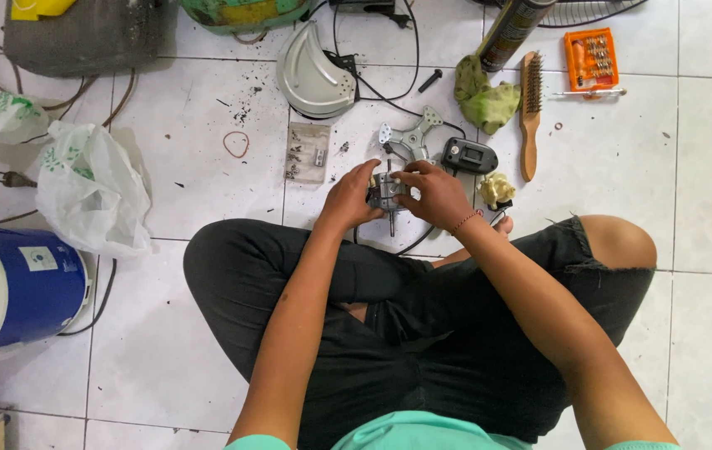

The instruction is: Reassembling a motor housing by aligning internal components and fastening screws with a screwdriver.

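I sit cross-legged on a white tiled floor and hold a small metal fan motor [387,193] with a shaft sticking down, just above the floor in front of my knees. My left hand [348,198] grips the motor's left side. From the right, my right hand [433,193] closes over its top and side. A grey metal bracket with several arms [412,137] lies just beyond the motor. Beside it sits a small black switch box [469,156] with a black cable.
A grey fan housing cover [313,77], a small bag of screws [308,152], a green rag [484,98], a wire brush [529,112], an orange bit set [591,58] and a spray can [510,32] lie ahead. White plastic bags [89,187] and a blue-and-white container [10,287] stand left.
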